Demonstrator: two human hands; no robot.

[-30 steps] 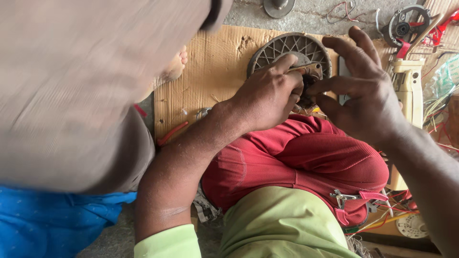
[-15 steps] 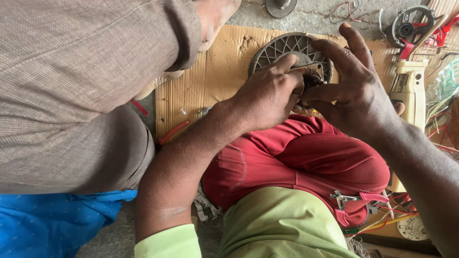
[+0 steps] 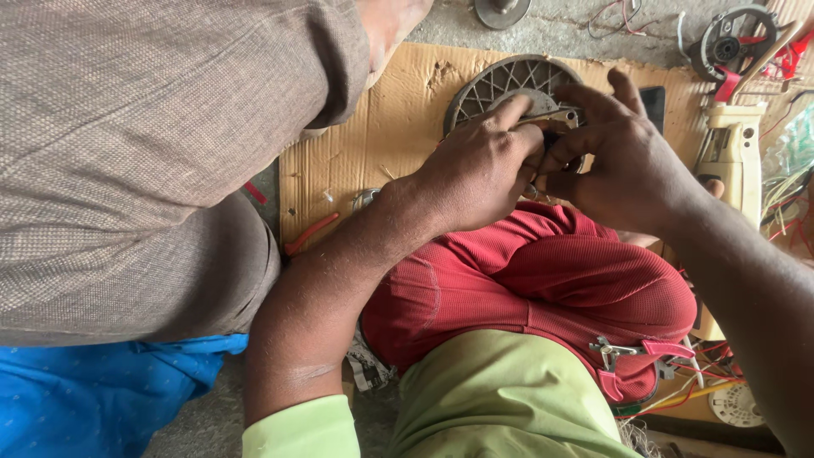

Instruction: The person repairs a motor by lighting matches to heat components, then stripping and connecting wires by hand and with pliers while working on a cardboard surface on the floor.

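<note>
Both hands meet over a round grey grille (image 3: 509,85) lying on cardboard (image 3: 390,127) past the person's red-clad knee. The left hand (image 3: 475,170) pinches a small part at the grille's hub; the right hand (image 3: 627,161) curls on the same spot. A co-worker's brown sleeve (image 3: 153,127) crowds in.

A small dark rectangular phone screen (image 3: 653,103) lies on brown cardboard (image 3: 398,127).
</note>
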